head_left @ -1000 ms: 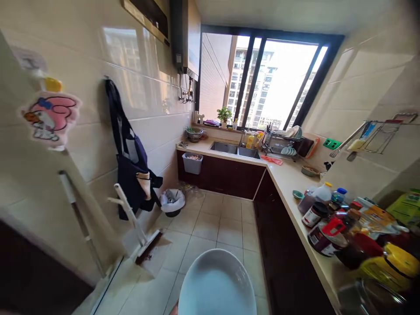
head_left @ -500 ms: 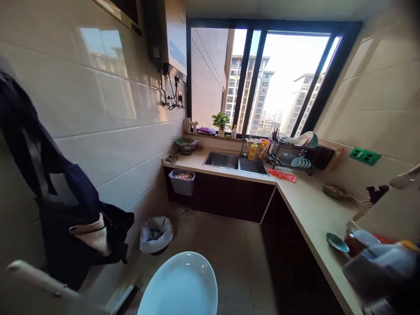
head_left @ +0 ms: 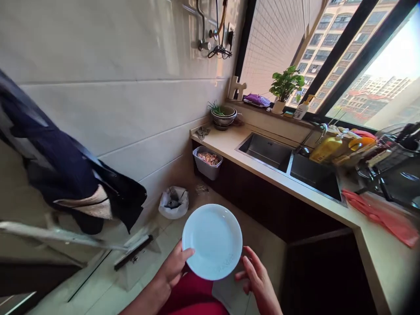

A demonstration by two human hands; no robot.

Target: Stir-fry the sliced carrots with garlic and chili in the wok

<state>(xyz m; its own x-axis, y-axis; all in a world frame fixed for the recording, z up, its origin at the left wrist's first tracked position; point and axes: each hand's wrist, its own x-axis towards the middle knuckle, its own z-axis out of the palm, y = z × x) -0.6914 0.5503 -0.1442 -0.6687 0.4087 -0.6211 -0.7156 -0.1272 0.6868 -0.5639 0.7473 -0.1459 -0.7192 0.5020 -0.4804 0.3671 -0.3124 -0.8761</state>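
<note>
A white round plate (head_left: 212,240) is held level in front of me, above the tiled floor. My left hand (head_left: 172,267) grips its left rim with the thumb on top. My right hand (head_left: 257,280) sits at the plate's lower right edge, fingers curled loosely and touching the rim from below. The plate looks bare, with only faint smears near its front edge. A double steel sink (head_left: 288,159) is set into the beige counter (head_left: 377,245) ahead and to the right.
A small grey bin (head_left: 207,162) hangs on the dark cabinet below the counter. A bagged trash can (head_left: 173,202) stands on the floor by the wall. A dark apron (head_left: 65,175) hangs at left. Detergent bottles (head_left: 326,148), a dish rack (head_left: 398,168) and pink gloves (head_left: 377,214) sit beside the sink.
I have walked closer to the sink and my view has tilted down. Both hands have come into view on the plate, which now looks smaller and fully visible.
</note>
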